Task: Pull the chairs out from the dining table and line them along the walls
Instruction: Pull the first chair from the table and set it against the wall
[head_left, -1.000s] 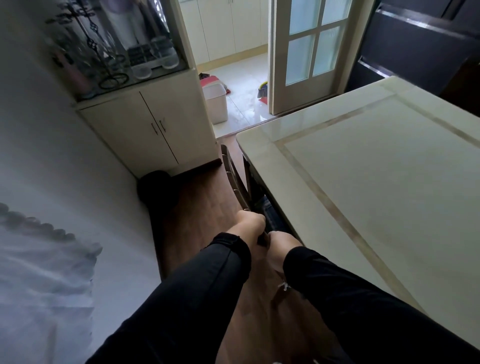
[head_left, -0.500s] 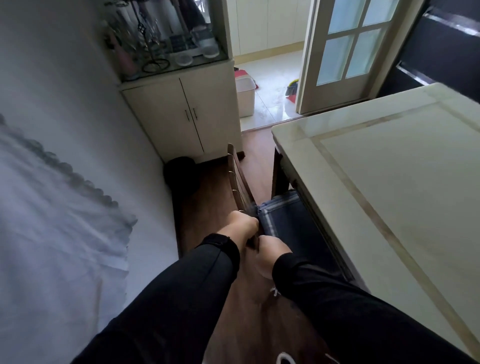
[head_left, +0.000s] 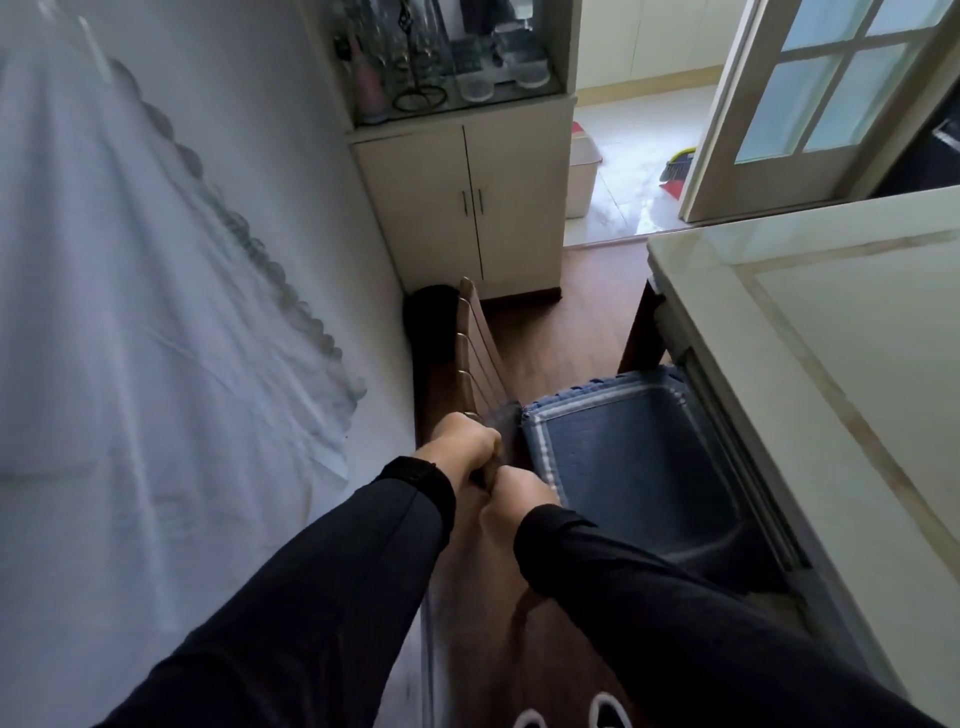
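Observation:
A dark wooden chair (head_left: 478, 353) with a slatted back and a blue seat cushion (head_left: 628, 457) stands between the left wall and the cream dining table (head_left: 841, 374). Most of its seat shows clear of the table's edge; the far right part is still under the tabletop. My left hand (head_left: 465, 441) grips the near end of the chair back's top rail. My right hand (head_left: 519, 491) grips the same rail just below and to the right of it. Both arms wear black sleeves.
The white wall (head_left: 171, 312) with a grey ink mural runs close along the left. A cream cabinet (head_left: 467, 197) with glassware on it stands ahead, a black bin (head_left: 431, 322) at its foot. Beyond lie a tiled doorway (head_left: 639, 156) and a glazed door (head_left: 831, 98).
The chair has slid out from under the table toward the left wall, baring its blue cushion. Both hands kept their hold on the chair back. My view has shifted left.

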